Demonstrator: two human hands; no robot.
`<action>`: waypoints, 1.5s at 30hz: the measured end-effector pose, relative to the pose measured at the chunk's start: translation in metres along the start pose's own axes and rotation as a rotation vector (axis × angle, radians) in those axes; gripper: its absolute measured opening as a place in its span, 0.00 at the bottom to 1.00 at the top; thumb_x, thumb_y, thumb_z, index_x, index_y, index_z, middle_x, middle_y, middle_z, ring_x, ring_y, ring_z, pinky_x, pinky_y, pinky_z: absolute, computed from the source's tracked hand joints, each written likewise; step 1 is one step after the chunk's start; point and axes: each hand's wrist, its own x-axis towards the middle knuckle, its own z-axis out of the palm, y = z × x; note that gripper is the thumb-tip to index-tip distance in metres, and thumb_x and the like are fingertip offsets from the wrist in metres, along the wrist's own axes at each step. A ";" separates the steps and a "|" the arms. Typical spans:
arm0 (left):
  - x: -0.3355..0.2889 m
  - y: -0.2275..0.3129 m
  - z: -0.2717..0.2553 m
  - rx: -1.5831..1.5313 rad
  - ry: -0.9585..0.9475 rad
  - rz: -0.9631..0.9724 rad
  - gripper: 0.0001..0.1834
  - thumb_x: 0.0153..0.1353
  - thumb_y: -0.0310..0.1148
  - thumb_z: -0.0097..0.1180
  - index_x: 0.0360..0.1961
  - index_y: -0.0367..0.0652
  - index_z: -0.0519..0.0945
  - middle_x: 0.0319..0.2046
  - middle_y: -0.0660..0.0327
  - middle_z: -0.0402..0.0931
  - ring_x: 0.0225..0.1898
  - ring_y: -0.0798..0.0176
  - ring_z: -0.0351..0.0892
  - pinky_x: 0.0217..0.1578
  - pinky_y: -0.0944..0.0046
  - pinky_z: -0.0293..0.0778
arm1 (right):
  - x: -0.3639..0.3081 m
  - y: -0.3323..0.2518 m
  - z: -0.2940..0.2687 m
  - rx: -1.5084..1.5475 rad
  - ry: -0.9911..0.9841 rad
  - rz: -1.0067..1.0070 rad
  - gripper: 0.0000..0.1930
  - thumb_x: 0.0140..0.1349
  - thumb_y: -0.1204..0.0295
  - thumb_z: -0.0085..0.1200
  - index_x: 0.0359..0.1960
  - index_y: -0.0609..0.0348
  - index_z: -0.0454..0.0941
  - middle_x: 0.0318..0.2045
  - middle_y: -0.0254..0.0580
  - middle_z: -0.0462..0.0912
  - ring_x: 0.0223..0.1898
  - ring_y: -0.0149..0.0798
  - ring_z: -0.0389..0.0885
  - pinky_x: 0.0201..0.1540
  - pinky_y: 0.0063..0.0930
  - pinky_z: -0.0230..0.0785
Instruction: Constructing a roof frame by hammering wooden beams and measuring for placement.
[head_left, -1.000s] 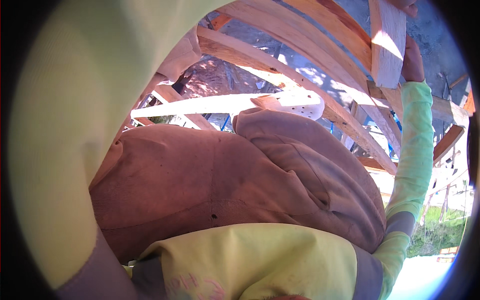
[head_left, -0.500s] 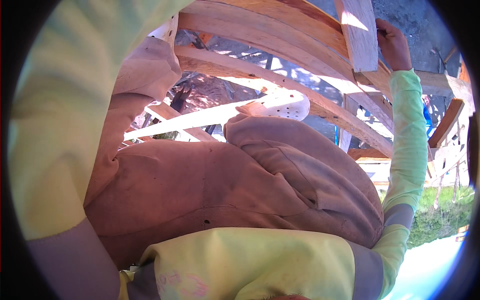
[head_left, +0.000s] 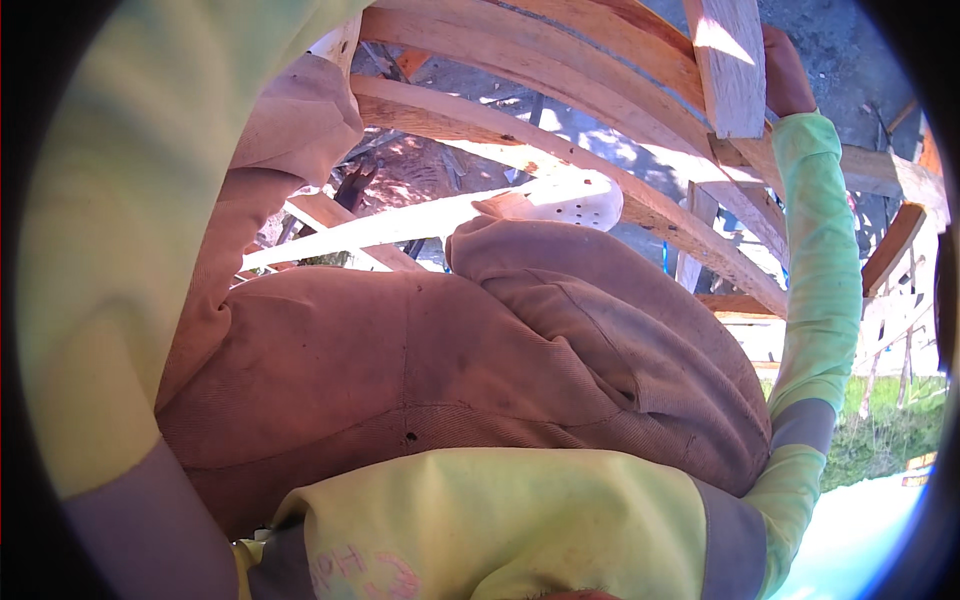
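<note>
My right hand [head_left: 787,72] is at the upper right, against the side of a short wooden board [head_left: 727,65]. Its fingers pass behind the board and are hidden, so whether they grip it does not show. The pale green right sleeve [head_left: 818,260] runs up to this hand. At the left, my left sleeve [head_left: 110,250] reaches up past the top of the picture, and the left hand is out of sight. The board's lower end rests by long curved wooden beams [head_left: 560,65] that cross the upper part of the view.
Below the beams are my brown trousers [head_left: 330,350] and a white clog [head_left: 585,200] with holes, beside a sunlit wooden member [head_left: 400,225]. More timber [head_left: 890,250] stands at the right. Grey ground [head_left: 840,60] shows through the frame, with grass [head_left: 870,440] at the right edge.
My right hand has risen slightly and its fingers have slipped out of sight behind the board. The board appears a little further right; the view has shifted slightly.
</note>
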 end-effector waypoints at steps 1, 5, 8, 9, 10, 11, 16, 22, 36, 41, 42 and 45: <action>-0.003 -0.002 0.000 0.004 -0.004 -0.008 0.18 0.56 0.46 0.45 0.23 0.47 0.81 0.21 0.60 0.78 0.28 0.59 0.77 0.38 0.58 0.67 | 0.002 -0.002 0.005 0.002 -0.006 -0.001 0.14 0.61 0.67 0.47 0.41 0.61 0.79 0.35 0.33 0.81 0.34 0.24 0.78 0.37 0.21 0.69; -0.001 -0.002 0.003 -0.004 0.013 -0.005 0.18 0.56 0.46 0.45 0.23 0.47 0.81 0.22 0.61 0.78 0.28 0.60 0.77 0.38 0.59 0.66 | -0.030 -0.043 0.028 -0.255 0.066 -0.008 0.15 0.60 0.66 0.50 0.47 0.60 0.75 0.38 0.37 0.80 0.36 0.27 0.78 0.40 0.25 0.70; 0.007 0.005 0.004 -0.016 0.030 0.011 0.18 0.56 0.46 0.45 0.23 0.48 0.81 0.22 0.61 0.78 0.29 0.60 0.77 0.39 0.59 0.66 | -0.020 -0.023 0.005 -0.348 0.039 -0.045 0.15 0.60 0.66 0.50 0.47 0.60 0.74 0.38 0.37 0.80 0.36 0.27 0.77 0.40 0.26 0.70; 0.005 0.004 0.005 -0.010 0.022 0.006 0.18 0.57 0.46 0.45 0.23 0.48 0.81 0.22 0.61 0.78 0.29 0.60 0.77 0.39 0.59 0.66 | -0.008 -0.017 0.008 -0.576 0.000 -0.206 0.14 0.60 0.66 0.48 0.41 0.62 0.79 0.35 0.32 0.81 0.34 0.23 0.76 0.37 0.25 0.68; 0.004 0.002 0.007 -0.004 0.016 0.001 0.18 0.57 0.46 0.45 0.23 0.48 0.81 0.22 0.61 0.78 0.29 0.60 0.77 0.39 0.59 0.66 | -0.006 -0.010 0.008 -0.571 -0.005 -0.210 0.14 0.60 0.66 0.48 0.41 0.62 0.79 0.35 0.32 0.81 0.34 0.23 0.76 0.37 0.25 0.68; 0.004 0.001 0.009 -0.001 0.012 0.000 0.18 0.57 0.46 0.45 0.23 0.48 0.81 0.22 0.61 0.78 0.29 0.60 0.77 0.39 0.59 0.66 | -0.005 -0.002 0.008 -0.528 0.009 -0.181 0.12 0.60 0.69 0.48 0.42 0.61 0.79 0.35 0.32 0.81 0.35 0.22 0.75 0.37 0.23 0.67; 0.014 -0.008 0.012 -0.016 0.041 0.012 0.18 0.57 0.47 0.44 0.22 0.49 0.81 0.22 0.61 0.78 0.30 0.61 0.77 0.40 0.59 0.66 | -0.052 -0.047 0.031 -0.523 0.052 -0.109 0.10 0.57 0.81 0.49 0.40 0.62 0.78 0.33 0.31 0.80 0.36 0.23 0.74 0.39 0.19 0.67; 0.033 -0.030 0.032 -0.048 -0.087 -0.019 0.18 0.57 0.47 0.44 0.22 0.49 0.81 0.23 0.62 0.79 0.31 0.62 0.78 0.41 0.59 0.65 | -0.109 -0.038 -0.014 -0.582 0.057 -0.012 0.08 0.42 0.85 0.50 0.27 0.65 0.77 0.27 0.38 0.78 0.31 0.29 0.76 0.37 0.22 0.68; -0.002 -0.016 -0.044 0.486 -0.010 0.238 0.16 0.52 0.47 0.46 0.33 0.53 0.81 0.41 0.60 0.77 0.44 0.59 0.75 0.46 0.54 0.67 | -0.130 -0.047 0.008 -0.518 0.562 -0.206 0.05 0.47 0.78 0.55 0.28 0.61 0.75 0.19 0.32 0.74 0.23 0.24 0.70 0.25 0.21 0.63; -0.090 -0.056 -0.149 0.558 -0.531 0.215 0.20 0.54 0.46 0.45 0.34 0.44 0.82 0.34 0.53 0.80 0.37 0.50 0.80 0.36 0.48 0.74 | -0.123 -0.053 0.012 -0.689 0.680 -0.331 0.06 0.46 0.73 0.57 0.25 0.61 0.76 0.17 0.34 0.75 0.20 0.28 0.71 0.26 0.25 0.65; -0.108 -0.073 -0.159 0.558 -0.537 0.131 0.21 0.55 0.47 0.45 0.36 0.43 0.82 0.35 0.51 0.80 0.38 0.49 0.80 0.37 0.49 0.75 | -0.124 -0.059 0.016 -0.631 0.690 -0.244 0.07 0.46 0.71 0.58 0.24 0.62 0.77 0.17 0.36 0.76 0.20 0.30 0.73 0.26 0.26 0.65; -0.189 -0.114 -0.249 0.104 -0.284 -0.268 0.20 0.53 0.47 0.52 0.40 0.44 0.78 0.34 0.53 0.79 0.39 0.49 0.78 0.40 0.52 0.73 | -0.136 -0.060 0.017 -0.871 0.803 -0.271 0.05 0.46 0.72 0.57 0.22 0.61 0.78 0.16 0.38 0.77 0.21 0.33 0.75 0.27 0.30 0.67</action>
